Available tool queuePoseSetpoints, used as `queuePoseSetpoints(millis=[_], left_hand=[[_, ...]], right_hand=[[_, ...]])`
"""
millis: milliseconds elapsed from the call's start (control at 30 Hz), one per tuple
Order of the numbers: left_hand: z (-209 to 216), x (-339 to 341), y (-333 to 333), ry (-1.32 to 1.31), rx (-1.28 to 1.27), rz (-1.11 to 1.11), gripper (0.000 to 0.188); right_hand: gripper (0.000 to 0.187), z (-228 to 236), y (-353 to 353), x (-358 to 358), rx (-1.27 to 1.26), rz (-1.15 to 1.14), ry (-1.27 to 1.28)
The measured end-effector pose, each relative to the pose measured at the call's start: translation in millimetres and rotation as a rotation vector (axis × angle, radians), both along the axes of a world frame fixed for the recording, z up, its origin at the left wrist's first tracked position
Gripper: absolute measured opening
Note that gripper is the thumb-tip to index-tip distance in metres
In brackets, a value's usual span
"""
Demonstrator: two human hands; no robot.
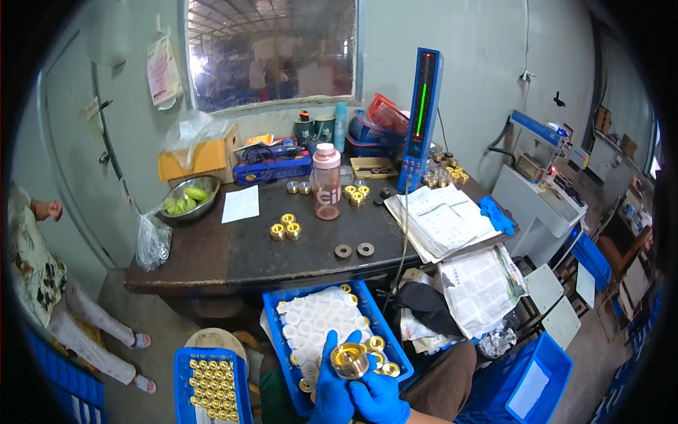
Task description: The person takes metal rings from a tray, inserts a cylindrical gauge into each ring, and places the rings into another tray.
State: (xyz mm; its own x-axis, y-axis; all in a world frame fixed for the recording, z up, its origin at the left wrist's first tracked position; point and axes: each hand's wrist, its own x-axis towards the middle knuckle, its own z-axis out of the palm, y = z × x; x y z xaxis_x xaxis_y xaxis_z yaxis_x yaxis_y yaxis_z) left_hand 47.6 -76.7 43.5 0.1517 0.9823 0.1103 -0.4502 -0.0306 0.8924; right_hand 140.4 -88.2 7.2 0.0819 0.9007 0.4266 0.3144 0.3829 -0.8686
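Observation:
Both my hands wear blue gloves and come together over a blue crate (393,340) at my lap. Between them is a round metal ring part (349,362), silvery outside with a gold-coloured inner face, tilted up toward me. My left hand (332,390) wraps its left side, thumb and fingers around the rim. From the lower right, my right hand (379,399) grips the same part with its fingertips. Below, the crate holds more of these ring parts, partly covered by a white sheet (314,321) with round bumps. My hands hide the crate's near end.
On the dark table (205,254) stand a pink bottle (327,187), a blue gauge column (420,120), ring groups (286,227), papers (445,219) and a bowl (194,201). A blue tray (182,381) of rings lies lower left; a blue bin (558,371) lower right. A person (53,290) stands left.

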Motion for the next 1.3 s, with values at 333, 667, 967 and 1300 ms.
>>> queuePoseSetpoints(millis=[333,667,967,1300], left_hand=[[-110.7,-72.9,35.5,-0.036,-0.191,0.319,0.045],[-320.0,-332.3,-30.2,0.366,-0.580,1.382,0.030],[-368.4,-360.7,-40.1,0.646,-0.939,1.500,0.038],[-183.8,-196.4,37.4,0.844,0.080,0.740,0.040]], right_hand=[[0.014,-54.6,25.0,-19.2,-0.343,0.369,-0.343],[0.020,-58.8,23.7,-5.0,-0.727,0.233,0.088],[0.021,-55.9,13.2,6.5,-0.693,0.161,0.102],[0.023,-57.2,26.6,10.7,-0.689,0.197,0.150]])
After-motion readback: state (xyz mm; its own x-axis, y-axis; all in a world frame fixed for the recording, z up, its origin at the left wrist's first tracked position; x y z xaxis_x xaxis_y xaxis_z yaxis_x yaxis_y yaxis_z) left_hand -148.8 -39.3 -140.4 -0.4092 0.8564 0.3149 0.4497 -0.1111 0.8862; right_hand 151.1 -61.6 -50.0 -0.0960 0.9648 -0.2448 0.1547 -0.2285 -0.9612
